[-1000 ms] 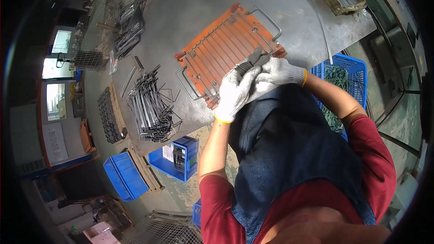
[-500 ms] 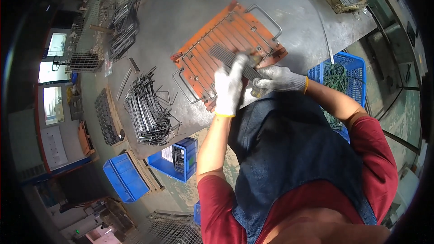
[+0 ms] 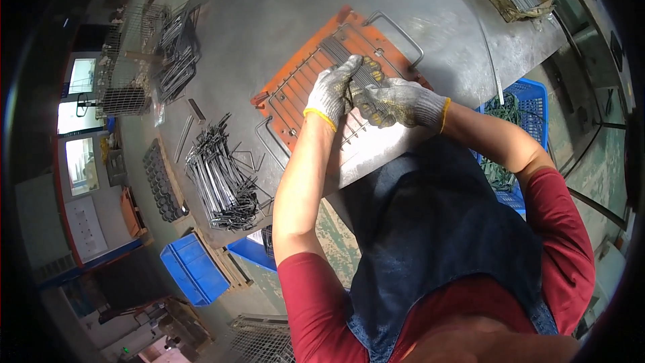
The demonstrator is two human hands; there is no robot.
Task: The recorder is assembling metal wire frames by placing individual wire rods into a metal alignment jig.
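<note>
On the orange jig plate (image 3: pixel 316 94), near its middle, both gloved hands meet over a bundle of thin steel rods (image 3: pixel 346 54) that lies along the plate's slotted face. The left hand (image 3: pixel 332 91) is closed over the rods from above, and the right hand (image 3: pixel 386 102) is clamped on the same bundle just beside it, fingers curled under; the two gloves touch. A judgement on technique: keep the rods parallel to the plate's slots, press them flat with the left hand and feed single rods off the bundle with the right, so that none crosses or rides up over a neighbour. Keep the wrists low to the plate and the wire handle (image 3: pixel 398 32) at the plate's far edge free of the gloves. The plate rests on a grey steel table (image 3: pixel 269 13). Left of the plate a heap of bent wire pieces (image 3: pixel 218 178) lies on the table, and right of the plate, below the table edge, stands a blue crate (image 3: pixel 521 104).
</note>
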